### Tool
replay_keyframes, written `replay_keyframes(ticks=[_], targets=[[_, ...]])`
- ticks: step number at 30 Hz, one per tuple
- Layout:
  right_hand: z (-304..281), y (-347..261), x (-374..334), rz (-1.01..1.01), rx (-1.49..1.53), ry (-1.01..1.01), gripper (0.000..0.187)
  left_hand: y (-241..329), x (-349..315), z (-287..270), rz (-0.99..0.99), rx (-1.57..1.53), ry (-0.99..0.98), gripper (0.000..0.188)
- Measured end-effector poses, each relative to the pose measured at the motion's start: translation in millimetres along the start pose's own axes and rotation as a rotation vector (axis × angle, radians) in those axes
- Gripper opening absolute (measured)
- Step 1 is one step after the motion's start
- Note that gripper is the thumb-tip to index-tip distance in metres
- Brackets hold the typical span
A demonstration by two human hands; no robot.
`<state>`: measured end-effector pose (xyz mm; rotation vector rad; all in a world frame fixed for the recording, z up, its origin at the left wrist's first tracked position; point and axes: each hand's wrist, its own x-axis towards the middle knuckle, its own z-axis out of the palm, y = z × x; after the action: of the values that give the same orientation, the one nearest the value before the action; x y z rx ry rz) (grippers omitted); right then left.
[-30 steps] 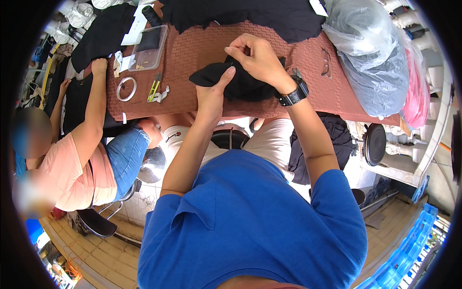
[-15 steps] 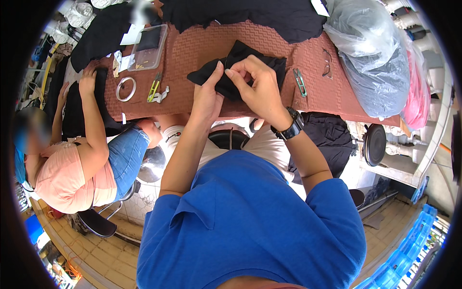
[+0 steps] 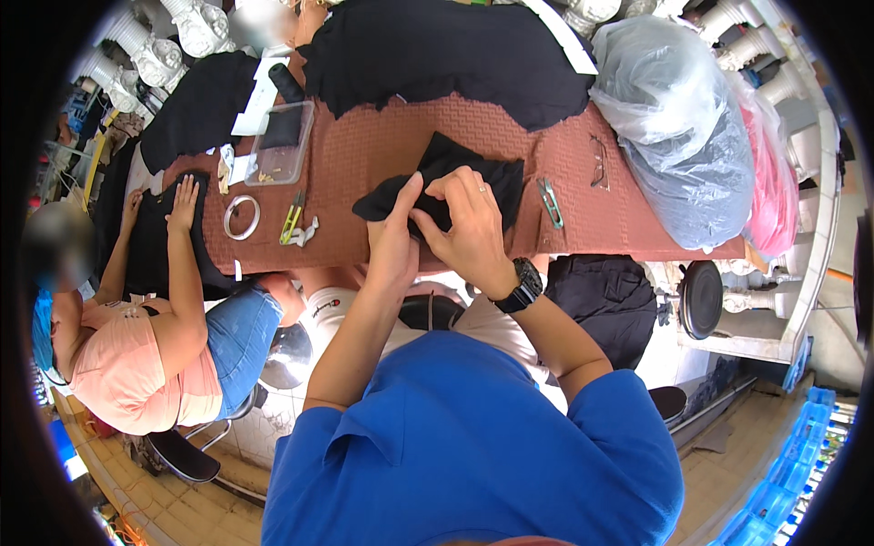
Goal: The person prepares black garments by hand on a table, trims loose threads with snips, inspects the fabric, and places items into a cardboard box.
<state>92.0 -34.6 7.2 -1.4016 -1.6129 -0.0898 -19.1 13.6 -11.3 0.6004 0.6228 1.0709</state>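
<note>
Black cloth [image 3: 503,185], folded and bunched, lies at the table's near edge under both my hands. My left hand [image 3: 393,238] is closed on its left part, thumb up along the fabric. Just to the right, my right hand [image 3: 475,223] hovers over the cloth with fingers bent. Its thumb and forefinger tips are apart, and the black fabric shows between them. I can make out no thread or needle there. Small green-handled thread snips [image 3: 551,203] rest to the right of the cloth.
Eyeglasses [image 3: 599,162] and a large plastic-wrapped bundle [image 3: 678,127] are at the right. On the left are yellow snips [image 3: 291,223], a white ring [image 3: 241,217] and a clear tray [image 3: 289,168]. A co-worker [image 3: 137,355] sits at left, hands on black fabric. More black fabric [image 3: 446,55] covers the far side.
My view has tilted, so the table sits lower in the picture. My right thumb and forefinger have spread apart. The co-worker's hand has flattened on the fabric.
</note>
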Motion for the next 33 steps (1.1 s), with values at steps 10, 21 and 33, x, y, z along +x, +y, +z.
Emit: replay_keyframes(ticks=[10, 21, 33], targets=[[5.2, 10.4, 6.6, -0.102, -0.012, 0.006, 0.026, -2.4, -1.0, -5.4, 0.064, 0.002, -0.010, 0.011], [-10.6, 35.5, 36.4, 0.419, 0.516, -0.468, 0.014, -2.1, 3.3, -7.6, 0.230, 0.285, 0.024, 0.007], [-11.4, 65.4, 105.9, 0.573, 0.936, -0.182, 0.016, -10.0, 9.4, -22.3, 0.245, 0.429, -0.005, 0.013]])
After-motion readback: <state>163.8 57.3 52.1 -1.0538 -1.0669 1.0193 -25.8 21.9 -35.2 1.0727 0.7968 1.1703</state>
